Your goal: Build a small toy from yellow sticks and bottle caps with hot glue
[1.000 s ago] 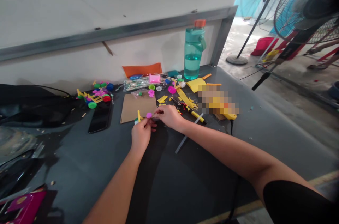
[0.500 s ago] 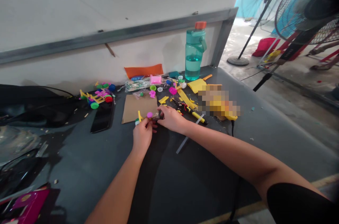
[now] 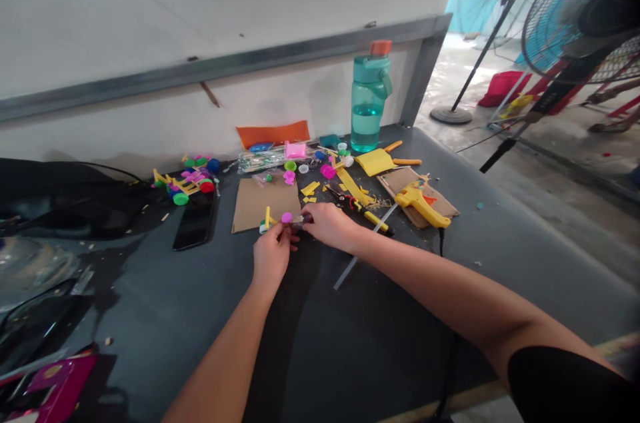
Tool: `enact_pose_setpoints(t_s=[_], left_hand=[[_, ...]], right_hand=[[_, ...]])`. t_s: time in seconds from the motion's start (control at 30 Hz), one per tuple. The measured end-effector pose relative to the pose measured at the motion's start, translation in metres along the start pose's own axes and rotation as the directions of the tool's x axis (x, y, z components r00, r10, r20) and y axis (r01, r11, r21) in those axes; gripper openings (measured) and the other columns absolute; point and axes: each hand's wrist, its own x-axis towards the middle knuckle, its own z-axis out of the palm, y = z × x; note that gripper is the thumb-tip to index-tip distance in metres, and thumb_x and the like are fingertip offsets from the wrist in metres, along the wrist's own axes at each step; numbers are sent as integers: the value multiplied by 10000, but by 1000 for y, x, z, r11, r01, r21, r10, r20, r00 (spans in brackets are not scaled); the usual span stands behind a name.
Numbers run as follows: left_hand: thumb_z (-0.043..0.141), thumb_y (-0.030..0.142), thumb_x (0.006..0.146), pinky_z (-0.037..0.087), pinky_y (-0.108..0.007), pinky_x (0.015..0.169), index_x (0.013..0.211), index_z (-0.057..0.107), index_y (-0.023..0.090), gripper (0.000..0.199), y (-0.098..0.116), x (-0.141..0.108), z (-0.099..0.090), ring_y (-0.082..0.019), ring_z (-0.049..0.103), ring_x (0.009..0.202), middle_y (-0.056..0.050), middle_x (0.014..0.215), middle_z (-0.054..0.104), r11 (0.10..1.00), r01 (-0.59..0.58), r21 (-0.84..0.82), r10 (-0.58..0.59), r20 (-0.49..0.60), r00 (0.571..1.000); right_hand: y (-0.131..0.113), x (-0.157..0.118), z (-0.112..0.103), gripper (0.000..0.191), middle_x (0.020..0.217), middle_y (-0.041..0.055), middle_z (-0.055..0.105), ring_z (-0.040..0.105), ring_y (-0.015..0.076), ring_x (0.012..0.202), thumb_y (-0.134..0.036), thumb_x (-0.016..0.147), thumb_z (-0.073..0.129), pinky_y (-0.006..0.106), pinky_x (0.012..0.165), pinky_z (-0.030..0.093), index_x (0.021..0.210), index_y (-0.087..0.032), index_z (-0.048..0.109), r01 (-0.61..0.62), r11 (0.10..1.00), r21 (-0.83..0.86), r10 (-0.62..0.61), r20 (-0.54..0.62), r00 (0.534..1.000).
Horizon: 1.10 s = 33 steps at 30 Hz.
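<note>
Low over the near edge of a brown cardboard sheet (image 3: 263, 200), my left hand (image 3: 269, 256) is closed on a small craft piece with a yellow stick (image 3: 267, 216) and a round purple cap (image 3: 287, 217). A white-and-green bit of it shows beside the fingers. My right hand (image 3: 330, 226) meets it from the right, fingers pinched around a small dark tool with a greyish tip (image 3: 299, 219). That tip is at the purple cap; whether it touches, I cannot tell. The tool's kind is too small to make out.
To the right lies a yellow glue gun (image 3: 420, 203) on cardboard, its clear glue stick (image 3: 345, 272) reaching under my right forearm. Behind are bottle caps (image 3: 327, 171), yellow scraps (image 3: 355, 186) and a water bottle (image 3: 367, 106). At left are a phone (image 3: 195, 226) and cap-wheeled pieces (image 3: 187, 183).
Both hands stay together over the craft piece with almost the same grip. The fingers of my right hand have shifted slightly, and the view has moved a little.
</note>
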Motion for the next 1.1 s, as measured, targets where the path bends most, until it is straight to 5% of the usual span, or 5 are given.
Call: enact_pose_setpoints(t_s=[0.13,0.3,0.5,1.1], left_hand=[[452,263,817,523,-228,521,881,643,169,222,0,0,1,-139,640,601,-26,729,661,998,10,-63,-10,0,1000],[452,292,825,514,-225,513,852,647,177,229,0,1,1,-143,642,597,-29,729,671,1000,-5,-13,5,-18,1000],[450,316,837,512,-234,517,872,657,173,253,-1,1,0,-135,625,528,-24,686,676,999,-3,32,4,-19,1000],[457,319,830,526,-239,542,846,657,189,239,-8,3,2,-157,653,631,-34,729,683,1000,-14,-20,14,-21,1000]], right_hand=[[1,2,-4,190,809,52,696,635,162,735,-175,741,606,209,615,425,928,-164,643,-50,996,76,53,-44,998],[-2,7,-1,154,567,14,644,559,106,491,-259,796,573,194,487,384,736,-158,673,-197,947,254,190,54,980],[-7,10,2,150,457,-20,558,493,78,407,-211,744,623,181,439,364,611,-144,637,-271,847,457,273,64,960],[-8,15,7,295,445,-16,543,416,61,330,-125,762,619,192,320,316,481,-156,533,-436,516,738,381,258,888]])
